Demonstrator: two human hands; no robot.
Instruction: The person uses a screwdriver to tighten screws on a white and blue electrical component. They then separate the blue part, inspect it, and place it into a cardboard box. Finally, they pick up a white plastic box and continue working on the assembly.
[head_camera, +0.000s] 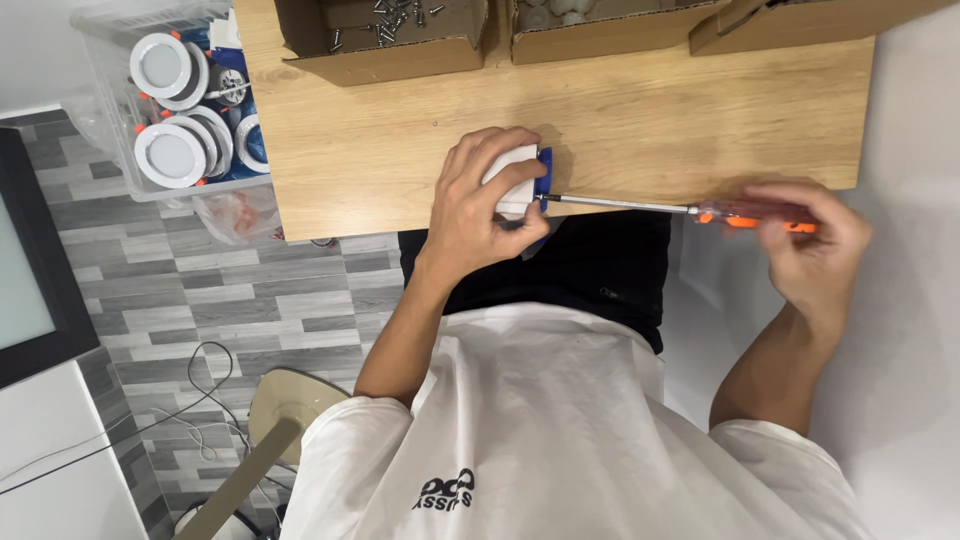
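wooden table (600, 110) fills the upper middle of the head view, with grey plank flooring (250, 300) at nine o'clock and a pale wall or floor at three o'clock.

the left hand (480, 205) sits near the table's front edge at the centre, wrist bent, fingers curled over the top of a small white fixture (512, 178) with a blue back piece (543, 172); it grips the fixture firmly, thumb low at its near side, pressing it against the table edge. the forearm runs down toward six o'clock to the person's white t-shirt (560, 420).

the right hand (810, 245) is at three o'clock, off the table, closed around the orange handle of a screwdriver (650, 207). the fingers look a little blurred. the metal shaft lies nearly level, running toward nine o'clock, and its tip meets the blue piece at the fixture's right side.

at twelve o'clock stand open cardboard boxes: the box of screws (385, 40) on the left, a second box (600, 35) beside it, and a third box (790, 22) to the right, all well apart from the hands. at ten o'clock, off the table, a clear plastic bin (110, 100) holds round white downlights (172, 152). cables (190, 420) trail over the floor at seven o'clock, near a beige stand (285, 410).
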